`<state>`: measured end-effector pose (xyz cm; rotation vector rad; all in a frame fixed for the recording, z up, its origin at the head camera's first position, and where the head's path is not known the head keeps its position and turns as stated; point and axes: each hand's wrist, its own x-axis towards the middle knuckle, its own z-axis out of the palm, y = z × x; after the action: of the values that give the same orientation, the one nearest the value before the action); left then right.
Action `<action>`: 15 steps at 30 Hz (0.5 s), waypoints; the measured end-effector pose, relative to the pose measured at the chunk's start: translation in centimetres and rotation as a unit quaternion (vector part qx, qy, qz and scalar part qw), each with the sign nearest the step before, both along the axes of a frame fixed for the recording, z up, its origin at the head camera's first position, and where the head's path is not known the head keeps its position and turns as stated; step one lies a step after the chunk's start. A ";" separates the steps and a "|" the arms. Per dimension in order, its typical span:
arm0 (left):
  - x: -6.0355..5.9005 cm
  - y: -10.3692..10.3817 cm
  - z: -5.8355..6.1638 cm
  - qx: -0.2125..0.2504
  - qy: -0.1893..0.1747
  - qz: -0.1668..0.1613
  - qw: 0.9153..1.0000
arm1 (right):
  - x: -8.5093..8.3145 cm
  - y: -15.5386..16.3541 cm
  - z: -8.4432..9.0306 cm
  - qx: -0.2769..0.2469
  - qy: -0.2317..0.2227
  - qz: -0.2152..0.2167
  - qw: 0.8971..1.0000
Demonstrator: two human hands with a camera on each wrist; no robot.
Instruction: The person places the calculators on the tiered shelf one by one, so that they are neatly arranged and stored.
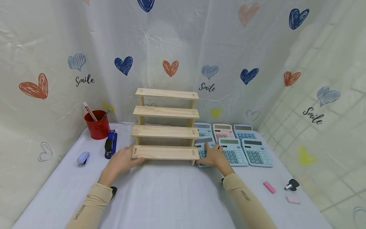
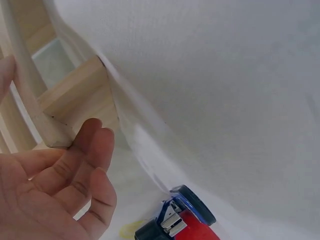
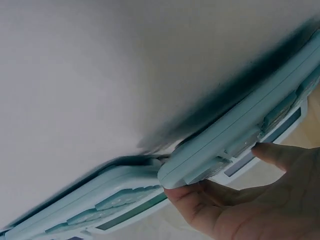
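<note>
A wooden four-tier stepped display rack stands in the middle of the table. My left hand grips the left end of its lowest board, thumb along the front edge; the left wrist view shows the fingers bent against the board's end. Beside the rack's right end, my right hand holds a light blue calculator across its width. In the right wrist view, one fingertip lies on the face of that calculator and other fingers are at its side edge.
More calculators stand in two rows at the right, blue ones and a pink one. Left are a red bucket with pencils, a blue stapler and a small stapler. Erasers and a black clip-like item lie right.
</note>
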<state>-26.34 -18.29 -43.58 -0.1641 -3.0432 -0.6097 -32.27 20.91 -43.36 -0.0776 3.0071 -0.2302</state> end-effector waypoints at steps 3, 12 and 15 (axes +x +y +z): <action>-0.1 0.0 0.0 0.000 0.003 0.000 1.000 | 0.1 0.2 0.2 0.002 0.012 0.002 1.000; 0.1 0.0 0.2 -0.002 -0.003 0.001 1.000 | 0.1 2.0 2.1 -0.018 0.017 -0.010 1.000; 0.1 0.1 0.3 -0.002 -0.003 0.000 1.000 | 0.0 2.7 3.4 -0.033 0.021 -0.017 0.999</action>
<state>-26.19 -18.21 -43.31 -0.1625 -3.0515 -0.6045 -32.22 23.63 -39.94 -0.0380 3.0435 -0.3357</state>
